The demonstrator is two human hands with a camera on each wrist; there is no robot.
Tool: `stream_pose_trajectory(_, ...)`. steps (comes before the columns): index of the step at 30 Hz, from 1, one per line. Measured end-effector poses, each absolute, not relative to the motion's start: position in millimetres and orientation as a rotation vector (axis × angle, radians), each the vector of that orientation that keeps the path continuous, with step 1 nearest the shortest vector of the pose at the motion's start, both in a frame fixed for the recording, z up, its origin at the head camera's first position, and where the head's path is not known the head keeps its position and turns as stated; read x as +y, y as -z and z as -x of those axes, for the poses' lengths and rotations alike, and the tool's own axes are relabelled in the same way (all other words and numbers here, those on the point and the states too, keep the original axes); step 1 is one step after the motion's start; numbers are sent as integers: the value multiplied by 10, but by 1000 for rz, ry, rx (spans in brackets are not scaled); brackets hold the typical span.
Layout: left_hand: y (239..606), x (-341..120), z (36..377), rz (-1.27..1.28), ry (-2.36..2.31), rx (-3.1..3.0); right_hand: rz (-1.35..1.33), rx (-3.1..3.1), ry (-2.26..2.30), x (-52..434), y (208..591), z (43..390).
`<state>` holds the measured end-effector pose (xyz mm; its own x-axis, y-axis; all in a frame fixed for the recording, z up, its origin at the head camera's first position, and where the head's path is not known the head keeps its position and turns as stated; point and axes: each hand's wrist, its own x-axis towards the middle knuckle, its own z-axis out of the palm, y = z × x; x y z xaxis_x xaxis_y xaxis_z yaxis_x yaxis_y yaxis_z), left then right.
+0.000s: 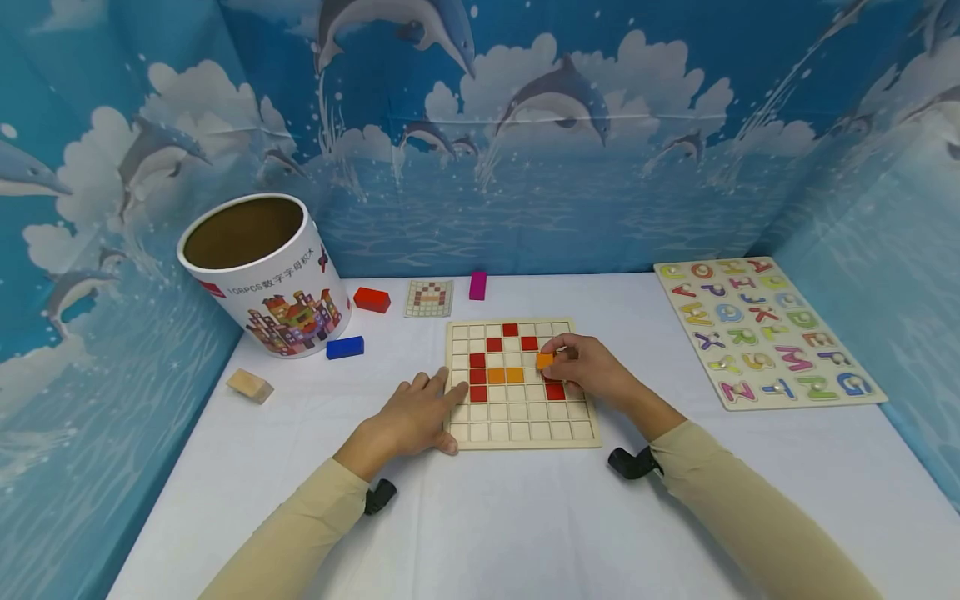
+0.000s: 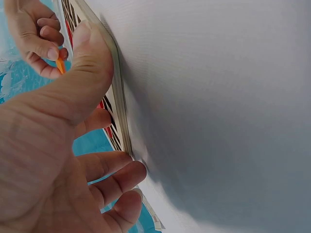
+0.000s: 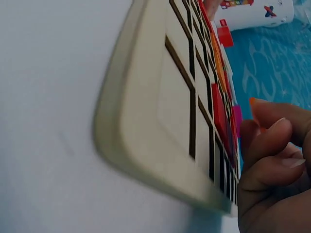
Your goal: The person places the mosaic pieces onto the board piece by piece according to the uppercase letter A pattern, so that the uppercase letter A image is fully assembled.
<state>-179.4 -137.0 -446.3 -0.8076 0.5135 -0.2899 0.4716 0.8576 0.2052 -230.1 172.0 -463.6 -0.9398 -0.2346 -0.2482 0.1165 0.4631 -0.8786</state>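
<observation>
A light wooden grid board (image 1: 525, 445) lies flat, with several red tiles (image 1: 477, 361) and two orange tiles (image 1: 506, 376) in its squares. My right hand (image 1: 592, 367) pinches another orange tile (image 1: 545, 361) between thumb and fingertips, over the right side of the grid. Only an orange corner of that tile shows in the right wrist view. My left hand (image 1: 416, 414) rests at the board's left edge, fingers spread and index finger reaching onto the grid. In the left wrist view its thumb (image 2: 92, 58) lies along the edge.
Behind the board are a small pattern card (image 1: 429, 298), a magenta block (image 1: 477, 286) and a red block (image 1: 372, 300). A printed bucket (image 1: 292, 283), a blue block (image 1: 345, 347) and a plain wooden block (image 1: 251, 386) stand left. An alphabet board (image 1: 772, 333) lies right.
</observation>
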Motion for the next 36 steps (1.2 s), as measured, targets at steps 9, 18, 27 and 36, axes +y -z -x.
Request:
stream_pose_trajectory(9, 4452, -1364, 1783, -758, -170, 2702, 292, 2625, 1142, 1534, 4601, 2288)
stream_pose_trajectory(18, 4436, -1353, 1782, -767, -159, 2698, 323, 2701, 974, 1509, 4632, 2282)
stream_pose_trajectory(27, 4440, -1345, 1792, -773, -144, 2698, 327, 2719, 974, 1538, 4602, 2270)
stream_pose_trajectory(36, 4443, -1356, 1806, -766, -145, 2692, 347, 2704, 1013, 1590, 4568, 2251)
